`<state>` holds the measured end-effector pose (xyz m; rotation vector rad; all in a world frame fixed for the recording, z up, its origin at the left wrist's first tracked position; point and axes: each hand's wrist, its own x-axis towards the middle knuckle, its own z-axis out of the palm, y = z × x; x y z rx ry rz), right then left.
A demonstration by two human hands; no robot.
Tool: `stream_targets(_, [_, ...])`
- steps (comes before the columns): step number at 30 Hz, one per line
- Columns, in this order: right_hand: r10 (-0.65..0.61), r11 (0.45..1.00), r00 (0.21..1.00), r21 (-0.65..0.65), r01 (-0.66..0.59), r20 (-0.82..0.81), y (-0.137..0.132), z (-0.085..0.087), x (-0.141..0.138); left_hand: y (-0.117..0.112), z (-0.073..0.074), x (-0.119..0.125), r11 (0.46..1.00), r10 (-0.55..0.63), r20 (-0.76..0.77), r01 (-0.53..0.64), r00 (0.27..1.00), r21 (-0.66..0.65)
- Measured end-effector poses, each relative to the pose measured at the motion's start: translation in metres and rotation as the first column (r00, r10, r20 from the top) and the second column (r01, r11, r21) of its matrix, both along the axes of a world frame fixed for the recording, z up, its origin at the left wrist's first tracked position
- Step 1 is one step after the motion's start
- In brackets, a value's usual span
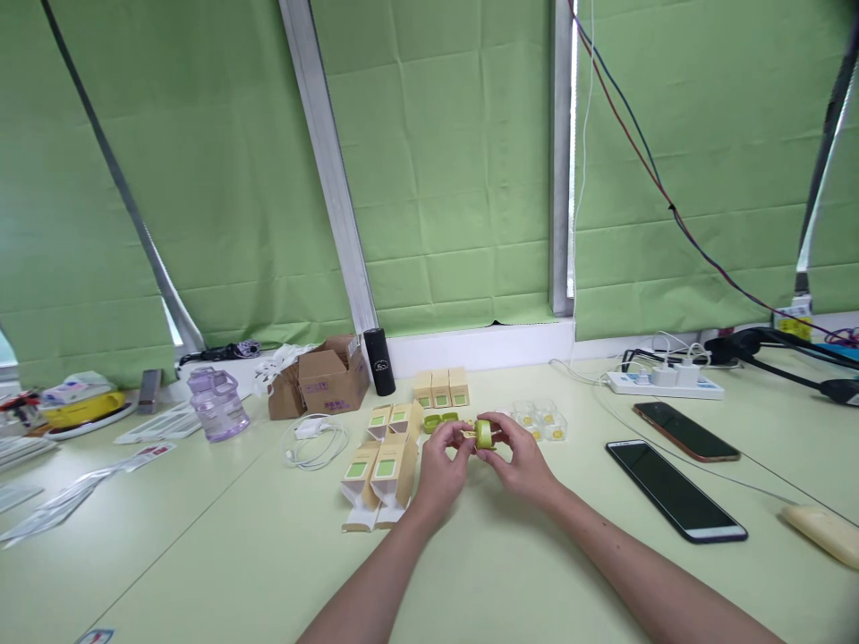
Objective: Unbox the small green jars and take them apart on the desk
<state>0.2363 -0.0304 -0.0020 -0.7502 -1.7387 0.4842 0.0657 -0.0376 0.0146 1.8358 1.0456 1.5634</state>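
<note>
Fingers (497, 419) of the left hand (443, 467) and right hand (526, 463) pinch a small green cylinder (484, 435) between them.
It's held over the table (497, 572), cream boxes (395, 469) to the left, clear plastic cups (554, 427) near the right hand, two phones (675, 490) farther out.

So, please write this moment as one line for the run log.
left hand: at green item | right hand: holding green item | nearby: yellow cartons, clear containers

Two hands (443, 465) (523, 461), seven yellow cartons (387, 470), two phones (675, 490) (684, 429), one purple jug (218, 410)
</note>
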Motion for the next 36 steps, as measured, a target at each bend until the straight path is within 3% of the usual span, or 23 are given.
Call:
stream_targets(23, [0.054, 0.993, 0.999, -0.105, -0.055, -0.007, 0.0021, -0.0059, 0.0052, 0.0025, 0.0018, 0.0001, 0.976, -0.098, 0.126, 0.119, 0.987, -0.180])
stream_targets(30, [0.105, 0.978, 0.994, -0.176, -0.109, -0.035, 0.0044, -0.0071, 0.0070, 0.0072, -0.0038, -0.0021, 0.981, -0.110, 0.128, 0.129, 0.986, -0.145])
stream_targets(36, [0.178, 0.950, 0.980, -0.244, -0.196, -0.094, 0.0067, -0.0078, 0.0089, 0.0053, -0.0065, -0.0053, 0.998, -0.051, 0.011, 0.052, 0.999, -0.041])
